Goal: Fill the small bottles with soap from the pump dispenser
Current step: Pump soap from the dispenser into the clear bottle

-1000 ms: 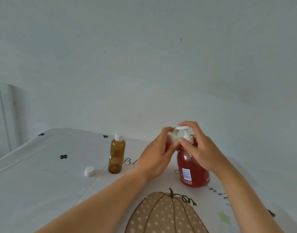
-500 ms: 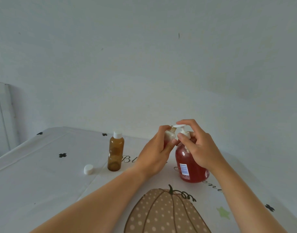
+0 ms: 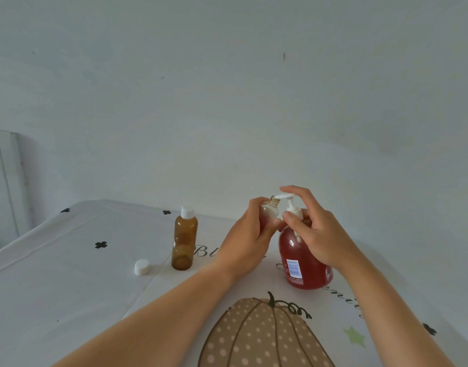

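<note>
My left hand (image 3: 247,242) grips a small clear bottle (image 3: 270,211), uncapped, with its threaded mouth right under the white pump spout. Red soap shows in the bottle's lower part. My right hand (image 3: 313,230) wraps the neck of the red pump dispenser (image 3: 301,260), with the index finger lying on the white pump head (image 3: 286,196). The dispenser stands on the table. A brown bottle (image 3: 184,243) with a white cap stands upright to the left. A loose white cap (image 3: 142,267) lies left of that.
The table carries a white cloth (image 3: 55,287) printed with black clovers, lettering and a dotted pumpkin (image 3: 262,335) near me. A pale wall rises just behind the table. A white frame (image 3: 5,181) stands at the far left.
The pump head has come back up after being pressed down half a second ago. Both hands keep their holds. The view has shifted slightly.
</note>
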